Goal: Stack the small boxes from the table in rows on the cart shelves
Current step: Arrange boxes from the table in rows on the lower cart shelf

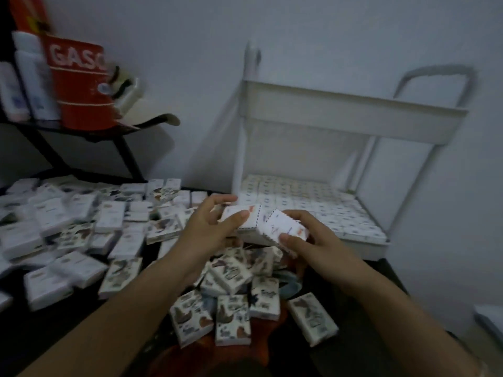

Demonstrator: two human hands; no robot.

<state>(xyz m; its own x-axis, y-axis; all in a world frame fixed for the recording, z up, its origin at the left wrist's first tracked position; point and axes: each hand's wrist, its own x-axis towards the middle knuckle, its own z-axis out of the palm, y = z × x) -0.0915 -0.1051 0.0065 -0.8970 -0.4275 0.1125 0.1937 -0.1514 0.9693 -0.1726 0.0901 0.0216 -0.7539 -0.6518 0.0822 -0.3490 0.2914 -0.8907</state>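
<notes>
Clamping the left box (pixel 254 217), the left grip (pixel 202 235) holds it beside the right box (pixel 285 227), clamped in the right grip (pixel 321 246).

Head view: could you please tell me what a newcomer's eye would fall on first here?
At centre, the left hand and right hand grip a few white boxes between them. A loose heap of small boxes spreads at left and below the hands, while the white cart at right has its lower shelf packed with neat rows. A red can lettered GASO stands upper left.
</notes>
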